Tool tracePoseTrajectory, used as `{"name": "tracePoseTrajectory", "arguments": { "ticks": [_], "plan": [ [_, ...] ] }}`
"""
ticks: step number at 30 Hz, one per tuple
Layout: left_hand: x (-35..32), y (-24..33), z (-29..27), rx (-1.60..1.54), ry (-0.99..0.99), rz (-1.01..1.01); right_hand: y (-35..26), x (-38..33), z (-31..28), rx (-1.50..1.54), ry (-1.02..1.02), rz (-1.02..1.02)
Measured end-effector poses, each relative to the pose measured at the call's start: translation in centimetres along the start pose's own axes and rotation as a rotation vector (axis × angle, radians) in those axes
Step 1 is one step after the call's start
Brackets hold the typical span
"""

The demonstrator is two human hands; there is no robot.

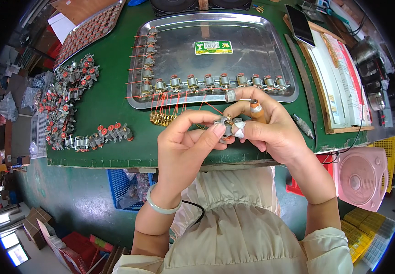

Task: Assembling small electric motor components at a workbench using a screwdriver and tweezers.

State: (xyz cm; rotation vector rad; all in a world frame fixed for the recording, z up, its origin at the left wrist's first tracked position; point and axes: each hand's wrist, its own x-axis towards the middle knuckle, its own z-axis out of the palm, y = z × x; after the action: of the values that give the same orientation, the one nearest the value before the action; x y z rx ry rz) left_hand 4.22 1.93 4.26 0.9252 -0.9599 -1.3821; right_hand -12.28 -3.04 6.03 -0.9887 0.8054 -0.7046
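My left hand [184,141], with a pale bangle at the wrist, pinches a small metal coil part [226,129] between thumb and fingers. My right hand [277,130] holds the same part from the other side; several of its fingertips are wrapped in tape. A thin red wire runs from the part toward the tray. Just beyond my hands is a metal tray [257,50], with similar coil parts [209,81] lined along its near and left sides. Brass pieces [163,118] on red wires hang over its near rim, left of my fingers.
A winding pile of coil parts [65,109] lies on the green table [111,157] at left, below another filled tray [90,34]. To the right are a pen-like tool [303,126], a long dark strip [303,75], a phone [299,25] and a wood-edged board [327,91].
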Motion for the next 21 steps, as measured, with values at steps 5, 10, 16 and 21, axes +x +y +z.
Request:
{"name": "tracePoseTrajectory", "arguments": {
  "ticks": [5,10,16,21],
  "plan": [
    [0.23,-0.01,0.30,-0.060,0.045,-0.013,0.28,0.08,0.27,0.053,0.036,-0.045],
    [0.38,-0.45,0.26,-0.022,0.105,-0.006,0.76,0.24,0.02,0.042,0.019,-0.092],
    [0.40,0.00,0.08,-0.089,0.039,-0.055,0.98,0.09,-0.41,0.046,0.041,-0.108],
    [0.42,-0.25,0.20,-0.011,0.043,0.044,0.75,-0.43,0.21,-0.205,0.141,-0.197]
  ]
}}
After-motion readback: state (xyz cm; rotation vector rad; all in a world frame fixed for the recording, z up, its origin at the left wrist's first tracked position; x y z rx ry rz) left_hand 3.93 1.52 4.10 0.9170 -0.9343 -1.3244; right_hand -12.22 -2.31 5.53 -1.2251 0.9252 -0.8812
